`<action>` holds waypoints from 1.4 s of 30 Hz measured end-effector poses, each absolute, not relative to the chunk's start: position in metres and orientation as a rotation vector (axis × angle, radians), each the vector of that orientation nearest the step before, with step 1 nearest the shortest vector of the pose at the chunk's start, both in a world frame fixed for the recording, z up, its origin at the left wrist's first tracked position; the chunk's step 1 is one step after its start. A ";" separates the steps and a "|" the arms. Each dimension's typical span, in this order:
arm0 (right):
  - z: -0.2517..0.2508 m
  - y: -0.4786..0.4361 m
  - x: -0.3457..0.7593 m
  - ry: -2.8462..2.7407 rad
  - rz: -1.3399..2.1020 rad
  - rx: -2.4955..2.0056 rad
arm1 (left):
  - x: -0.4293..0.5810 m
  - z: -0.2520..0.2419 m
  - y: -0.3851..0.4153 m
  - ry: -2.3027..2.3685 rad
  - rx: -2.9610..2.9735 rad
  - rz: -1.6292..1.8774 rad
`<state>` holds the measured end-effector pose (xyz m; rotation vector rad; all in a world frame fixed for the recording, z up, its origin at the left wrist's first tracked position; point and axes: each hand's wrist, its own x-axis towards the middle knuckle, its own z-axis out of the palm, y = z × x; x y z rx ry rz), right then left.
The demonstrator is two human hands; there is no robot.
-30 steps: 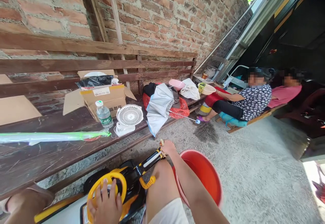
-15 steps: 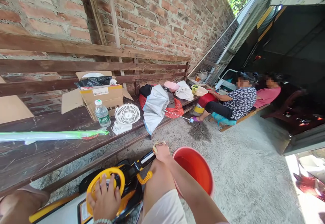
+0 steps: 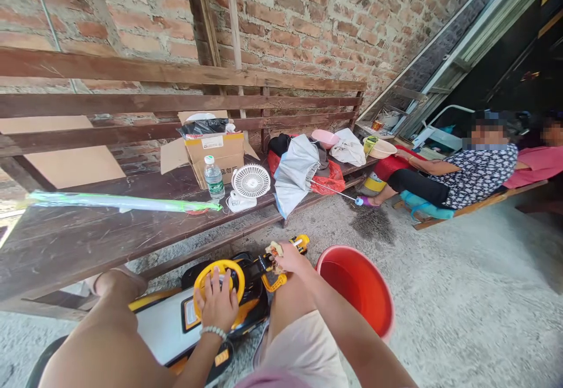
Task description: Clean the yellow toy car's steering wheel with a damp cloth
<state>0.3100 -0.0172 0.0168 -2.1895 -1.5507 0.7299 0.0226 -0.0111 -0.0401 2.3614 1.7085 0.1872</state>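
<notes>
My left hand (image 3: 219, 304), with a beaded bracelet at its wrist, rests with fingers spread on the yellow steering wheel (image 3: 241, 282) of a black, yellow and white ride-on toy excavator (image 3: 162, 329). The wheel's hub is partly covered by the fingers. Over my right knee, my right hand (image 3: 292, 259) grips a piece of filled bread (image 3: 273, 249) with an orange-brown filling. Beyond that hand, the toy's arm ends in a yellow part (image 3: 301, 242), and a yellow bucket piece (image 3: 275, 283) shows below. A red bucket (image 3: 385, 285) stands on the floor to the right, apart from my hand.
A wooden bench (image 3: 145, 224) along the brick wall bears a carton (image 3: 215, 150), a water bottle (image 3: 214, 178), a white fan (image 3: 250, 180) and a half-folded silver umbrella (image 3: 297, 168). Two people sit at the right, one in a patterned shirt (image 3: 479, 168).
The view has swung left and drawn back, showing more bench. My right hand has turned and lowered slightly, so more of the bread and toy arm show. My left hand stays on the wheel.
</notes>
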 end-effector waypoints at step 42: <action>0.016 -0.025 0.339 -0.692 0.831 -1.891 | 0.025 -0.035 -0.012 1.713 2.306 0.193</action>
